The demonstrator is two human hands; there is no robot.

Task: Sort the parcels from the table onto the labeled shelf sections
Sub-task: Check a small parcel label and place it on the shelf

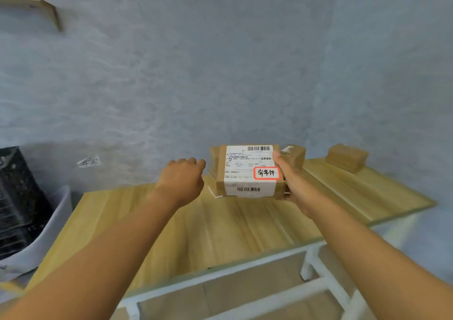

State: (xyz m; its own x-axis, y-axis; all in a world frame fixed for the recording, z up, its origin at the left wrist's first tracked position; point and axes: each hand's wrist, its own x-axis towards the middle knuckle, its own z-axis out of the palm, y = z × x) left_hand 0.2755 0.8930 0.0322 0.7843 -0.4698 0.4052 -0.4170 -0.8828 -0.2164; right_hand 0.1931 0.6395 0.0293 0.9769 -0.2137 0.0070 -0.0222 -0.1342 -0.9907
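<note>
1. We see our right hand (293, 180) gripping a brown cardboard parcel (247, 171) by its right edge: the thumb lies over the top face near the label's corner, and the other fingers are hidden under the box.
2. The parcel is held above the far part of the wooden desk (220, 221), a little toward one o'clock from the middle of the view, its top face tilted toward us.
3. Our left hand (182, 178) is just to the nine o'clock side of the parcel, apart from it, with its fingers curled loosely inward and holding nothing.
4. The parcel is a flat rectangular box wrapped in glossy brown tape. A white shipping label (250, 170) covers most of the top, printed with barcodes and small text. At the label's four o'clock corner is a white sticker (266, 173) with a red border and handwritten black characters.
5. Both forearms reach forward from the bottom corners, bare, with the backs of the hands turned upward.
6. The desk has a pale wood-grain surface and a white frame below its near edge.
7. Two smaller brown boxes lie on the desk at its far edge: one (294, 156) just behind our right hand, another (348, 158) farther toward two o'clock.
8. At nine o'clock, a handwritten paper tag (90, 161) hangs on the rough grey wall (220, 62), with a dark crate (17, 197) and a white bin (49, 229) below it.
</note>
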